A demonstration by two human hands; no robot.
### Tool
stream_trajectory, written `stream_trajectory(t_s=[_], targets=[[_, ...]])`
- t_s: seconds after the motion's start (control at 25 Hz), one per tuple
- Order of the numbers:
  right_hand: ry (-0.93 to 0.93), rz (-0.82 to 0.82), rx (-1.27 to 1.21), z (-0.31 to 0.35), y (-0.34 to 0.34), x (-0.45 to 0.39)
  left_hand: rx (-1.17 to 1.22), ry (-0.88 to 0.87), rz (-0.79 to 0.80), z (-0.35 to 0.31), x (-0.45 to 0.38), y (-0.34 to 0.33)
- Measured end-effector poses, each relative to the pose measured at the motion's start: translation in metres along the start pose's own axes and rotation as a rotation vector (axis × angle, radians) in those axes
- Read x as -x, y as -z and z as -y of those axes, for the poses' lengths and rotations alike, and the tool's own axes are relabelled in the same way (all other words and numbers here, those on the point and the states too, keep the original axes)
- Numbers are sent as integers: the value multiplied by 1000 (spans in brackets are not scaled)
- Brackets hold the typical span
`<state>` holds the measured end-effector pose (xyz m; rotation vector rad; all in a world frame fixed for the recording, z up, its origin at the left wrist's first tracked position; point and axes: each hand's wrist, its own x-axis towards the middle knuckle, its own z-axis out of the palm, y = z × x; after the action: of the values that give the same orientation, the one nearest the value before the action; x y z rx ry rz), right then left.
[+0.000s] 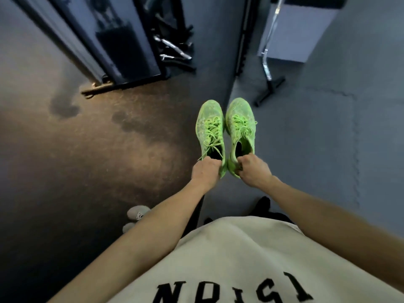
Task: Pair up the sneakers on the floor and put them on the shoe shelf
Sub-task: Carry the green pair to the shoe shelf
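Note:
Two neon green sneakers hang side by side above the floor, toes pointing away from me. My left hand [205, 172] grips the heel of the left green sneaker [211, 127]. My right hand [253, 169] pinches the heel of the right green sneaker [240, 125]. The two shoes almost touch along their inner sides. No shoe shelf shows clearly in this view.
A pale grey sneaker [136, 213] lies on the dark floor beside my left forearm, with another pale shoe [127, 227] just below it. A dark framed panel [122, 47] leans at the back left. A chrome-legged stand [270, 84] and a pale box [299, 31] stand at the back right.

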<state>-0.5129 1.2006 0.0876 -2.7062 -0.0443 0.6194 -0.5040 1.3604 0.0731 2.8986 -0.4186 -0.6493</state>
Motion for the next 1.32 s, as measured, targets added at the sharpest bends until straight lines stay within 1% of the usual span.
stream_trajectory(t_s=[0.2,0.32,0.44,0.6,0.72,0.88,1.0,1.16,1.32], targets=[[-219,-97,-127,-84,25,30,-98,-200,83,-90,-46,6],[-318,-154,-179,-157,41,47,-152,-312,98,-167,-77,2],[-390,-197,-202,-234,62,67,-179,-361,111,-253,-103,-6],[-448,-209,-229,-325,93,92,-215,-424,120,-356,-132,-14],[-491,-235,-252,-386,117,101,-212,-478,122,-422,-154,-13],[-543,-294,-280,-446,147,92,-254,-543,109,-487,-202,-10],[-586,-299,-303,-502,171,72,-272,-572,121,-537,-249,-10],[-640,-322,-311,-580,215,31,-248,-621,122,-603,-327,-3],[-691,-308,-342,-650,273,-18,-264,-676,133,-667,-410,27]])
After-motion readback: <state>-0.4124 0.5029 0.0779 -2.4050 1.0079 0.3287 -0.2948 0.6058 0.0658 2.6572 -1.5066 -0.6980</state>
